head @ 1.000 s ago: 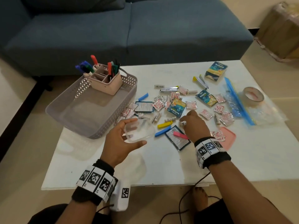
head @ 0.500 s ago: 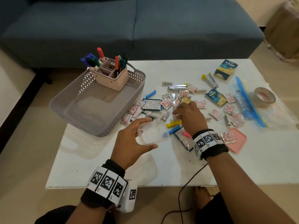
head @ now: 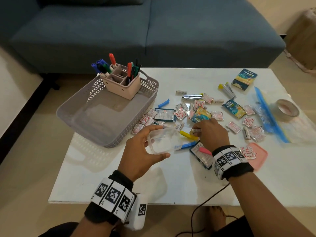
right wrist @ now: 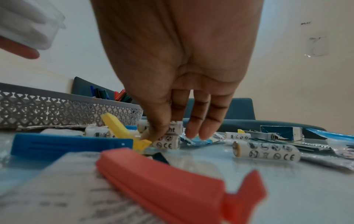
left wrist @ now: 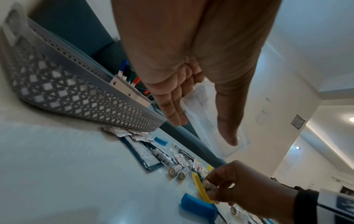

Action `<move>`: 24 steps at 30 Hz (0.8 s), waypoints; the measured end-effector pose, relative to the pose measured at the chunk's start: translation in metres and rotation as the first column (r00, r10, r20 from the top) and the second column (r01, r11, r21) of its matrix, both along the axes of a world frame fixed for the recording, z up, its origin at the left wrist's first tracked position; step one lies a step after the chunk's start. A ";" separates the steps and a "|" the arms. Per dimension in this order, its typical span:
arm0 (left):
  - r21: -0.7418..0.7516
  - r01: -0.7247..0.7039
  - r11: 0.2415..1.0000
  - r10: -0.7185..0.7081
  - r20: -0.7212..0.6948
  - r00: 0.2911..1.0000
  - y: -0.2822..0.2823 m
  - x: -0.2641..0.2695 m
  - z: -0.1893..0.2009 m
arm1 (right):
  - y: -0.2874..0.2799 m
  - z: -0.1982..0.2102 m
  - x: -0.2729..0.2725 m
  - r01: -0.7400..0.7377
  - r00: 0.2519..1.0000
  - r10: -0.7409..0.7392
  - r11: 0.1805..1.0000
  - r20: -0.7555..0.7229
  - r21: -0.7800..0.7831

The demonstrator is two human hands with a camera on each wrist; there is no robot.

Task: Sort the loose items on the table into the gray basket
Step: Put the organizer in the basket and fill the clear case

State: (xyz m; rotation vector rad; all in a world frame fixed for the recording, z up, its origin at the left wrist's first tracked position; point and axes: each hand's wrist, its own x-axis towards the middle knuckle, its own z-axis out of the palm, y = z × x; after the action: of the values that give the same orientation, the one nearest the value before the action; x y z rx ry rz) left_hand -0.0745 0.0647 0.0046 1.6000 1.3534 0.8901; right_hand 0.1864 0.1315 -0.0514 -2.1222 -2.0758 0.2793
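Note:
The gray basket (head: 119, 142) stands at the table's left with a pink pen holder (head: 123, 86) in its far corner. My left hand (head: 145, 147) grips a clear plastic tub (head: 164, 142) just right of the basket's near corner, a little above the table; the left wrist view shows the tub (left wrist: 203, 115) between thumb and fingers. My right hand (head: 198, 131) pinches small white batteries (right wrist: 172, 130) beside a yellow clip (head: 189, 135), right of the tub. Its thumb and forefinger close on them at the tabletop.
Red-and-white sachets (head: 181, 114), blue packets (head: 233, 108), more batteries (right wrist: 266, 150), blue clips (head: 187, 145) and a red clip (right wrist: 172, 186) lie around the hands. Right of them are a pink lid (head: 259, 156), a zip bag (head: 270, 117) and a tape roll (head: 287, 110). A blue sofa (head: 153, 31) stands behind the table.
My right hand reached forward into the pile, then came back beside the yellow clip with white batteries in its fingers. The left hand kept the tub in about the same place.

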 end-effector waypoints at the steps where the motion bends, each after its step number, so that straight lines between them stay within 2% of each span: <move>1: 0.001 -0.016 1.000 0.016 -0.027 0.999 -0.001 0.002 -0.001 | -0.001 0.006 0.000 0.012 1.000 -0.012 1.000 0.007 0.018; 3: -0.004 -0.064 0.998 0.064 -0.083 0.995 -0.003 0.005 -0.004 | -0.003 0.024 0.001 0.052 0.998 -0.049 0.996 -0.050 0.070; 5: -0.015 -0.116 0.993 0.113 -0.129 0.985 -0.006 0.008 -0.007 | -0.010 0.049 -0.007 0.152 0.949 -0.109 0.980 -0.297 0.126; 7: -0.028 -0.144 0.989 0.138 -0.165 0.977 -0.008 0.011 -0.009 | -0.027 0.074 -0.030 0.214 0.793 -0.105 0.970 -0.600 0.113; 9: -0.027 -0.153 0.988 0.145 -0.204 0.968 -0.008 0.014 -0.007 | -0.046 0.086 -0.057 0.149 0.660 -0.059 0.987 -0.749 0.054; 10: -0.021 -0.148 0.989 0.140 -0.225 0.964 -0.008 0.015 -0.006 | -0.054 0.085 -0.067 0.102 0.631 -0.048 0.995 -0.774 0.022; 12: -0.009 -0.134 0.991 0.127 -0.250 0.960 -0.009 0.018 -0.003 | -0.063 0.077 -0.078 0.063 0.651 -0.053 0.998 -0.757 -0.015; 14: -0.017 -0.134 0.991 0.125 -0.254 0.959 -0.010 0.020 -0.001 | -0.064 0.070 -0.078 0.071 0.731 -0.041 0.997 -0.681 0.016; 16: -0.027 -0.130 0.991 0.118 -0.270 0.955 -0.009 0.021 -0.001 | -0.062 0.069 -0.074 0.086 0.770 -0.029 0.995 -0.638 0.059; 20: -0.024 -0.118 0.993 0.103 -0.328 0.939 -0.006 0.021 -0.002 | -0.059 0.077 -0.055 0.155 0.736 -0.093 0.987 -0.670 0.033; 24: -0.003 -0.094 0.996 0.087 -0.346 0.934 -0.005 0.022 -0.004 | -0.058 0.078 -0.056 0.137 0.751 -0.093 0.990 -0.654 0.016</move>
State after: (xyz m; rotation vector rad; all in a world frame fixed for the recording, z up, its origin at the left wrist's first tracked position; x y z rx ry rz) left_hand -0.0521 0.0597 0.0008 1.7477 1.6858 0.6640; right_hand 0.1308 0.0733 0.0262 -1.7431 -1.5081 0.7983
